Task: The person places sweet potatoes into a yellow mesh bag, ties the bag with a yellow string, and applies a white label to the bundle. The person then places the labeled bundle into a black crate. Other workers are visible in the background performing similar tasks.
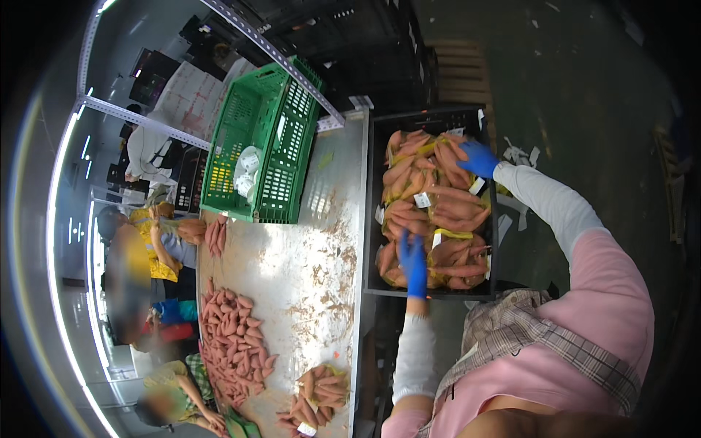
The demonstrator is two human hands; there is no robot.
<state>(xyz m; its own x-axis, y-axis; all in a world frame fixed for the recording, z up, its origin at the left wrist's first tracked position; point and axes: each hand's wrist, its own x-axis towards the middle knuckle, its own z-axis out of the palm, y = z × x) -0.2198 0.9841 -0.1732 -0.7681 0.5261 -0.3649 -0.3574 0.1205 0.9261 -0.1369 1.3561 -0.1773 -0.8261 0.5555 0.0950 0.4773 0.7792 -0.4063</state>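
Note:
A black plastic crate [370, 219] is filled with net bags of sweet potatoes [457, 208], some with white tags. My left hand [414, 265], in a blue glove and blurred, lies over the bags near the crate's lower left, fingers apart. My right hand [477, 159], also blue-gloved, touches the side of an upper right bag [450, 159] near the crate's right wall, its fingers spread. Left of the crate, a metal table [306, 246] carries a heap of loose sweet potatoes [233, 339] and bagged sweet potatoes [323, 386] near its lower edge.
A green plastic crate [287, 164] holding white rolls [247, 167] stands on the table under a perforated metal frame [263, 41]. Stacked black crates [378, 55] and a wooden pallet [457, 71] lie beyond. Across the table are co-workers, one in yellow [164, 268], another handling green netting [241, 424].

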